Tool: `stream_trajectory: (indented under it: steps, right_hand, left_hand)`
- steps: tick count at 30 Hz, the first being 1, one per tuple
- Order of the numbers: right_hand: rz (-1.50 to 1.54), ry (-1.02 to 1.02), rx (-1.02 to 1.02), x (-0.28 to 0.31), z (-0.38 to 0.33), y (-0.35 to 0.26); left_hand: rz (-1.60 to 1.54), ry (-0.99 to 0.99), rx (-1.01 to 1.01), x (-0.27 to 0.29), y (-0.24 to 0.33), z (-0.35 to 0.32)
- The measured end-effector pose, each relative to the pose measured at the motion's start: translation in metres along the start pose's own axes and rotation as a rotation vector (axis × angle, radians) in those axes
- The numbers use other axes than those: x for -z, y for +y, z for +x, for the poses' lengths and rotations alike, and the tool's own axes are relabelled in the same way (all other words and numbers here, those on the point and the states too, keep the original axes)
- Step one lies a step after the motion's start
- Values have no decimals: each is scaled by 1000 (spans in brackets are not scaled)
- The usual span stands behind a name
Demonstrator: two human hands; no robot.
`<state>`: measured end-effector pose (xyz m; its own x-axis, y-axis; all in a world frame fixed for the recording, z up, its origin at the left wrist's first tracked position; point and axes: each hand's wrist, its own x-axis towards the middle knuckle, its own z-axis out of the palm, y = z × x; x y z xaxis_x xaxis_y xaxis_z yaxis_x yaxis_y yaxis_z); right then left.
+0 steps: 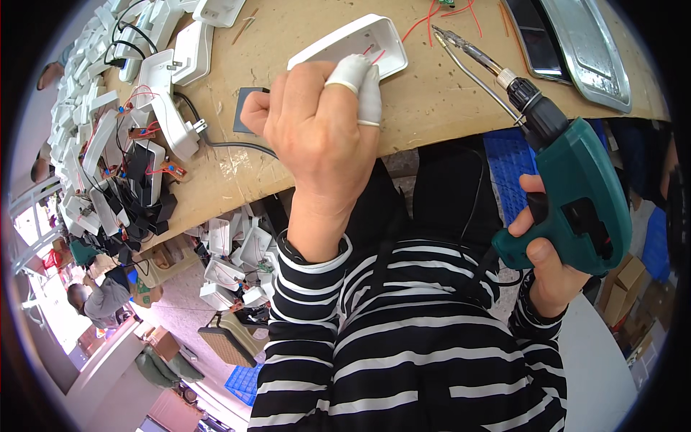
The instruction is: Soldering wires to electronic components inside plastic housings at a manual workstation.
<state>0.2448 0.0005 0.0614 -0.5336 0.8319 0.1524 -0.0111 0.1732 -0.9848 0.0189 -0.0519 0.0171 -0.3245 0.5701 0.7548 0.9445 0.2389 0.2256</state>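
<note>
My right hand (545, 252) is wrapped round the grip of a green soldering gun (586, 191), a finger at its black trigger. Its hot tip and thin solder feed tube (481, 85) point up and left over the table. White finger cots cover the thumb and a finger of my left hand (317, 126). Those two tips are pinched on a thin red wire (378, 57), above a white plastic housing (338, 47) that lies open side up. Part of the housing is hidden behind the left hand. Beneath that hand lies a small black block (248, 108).
White housings with wires and small boards (108, 158) heap at the left, by a black cable (241, 146). Loose red wires (453, 14) lie at the back. A phone-like black slab (533, 36) and a metal tray (592, 54) sit at right. More housings (237, 252) are below the table edge.
</note>
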Motion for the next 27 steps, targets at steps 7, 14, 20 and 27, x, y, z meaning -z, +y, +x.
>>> stream_trajectory:
  steps: [7, 14, 20, 27]
  right_hand:
    - [56, -28, -135, -4, -2, 1]
    - [71, -128, -218, -5, 2, 4]
    - [57, -187, -311, -5, 8, 5]
    - [12, -207, -314, -5, 15, 5]
  left_hand:
    - [103, 47, 13, -7, -5, 5]
    - [373, -106, -105, -1, 7, 18]
    - [147, -74, 57, -15, -6, 10]
    - [107, -19, 36, -17, -4, 13]
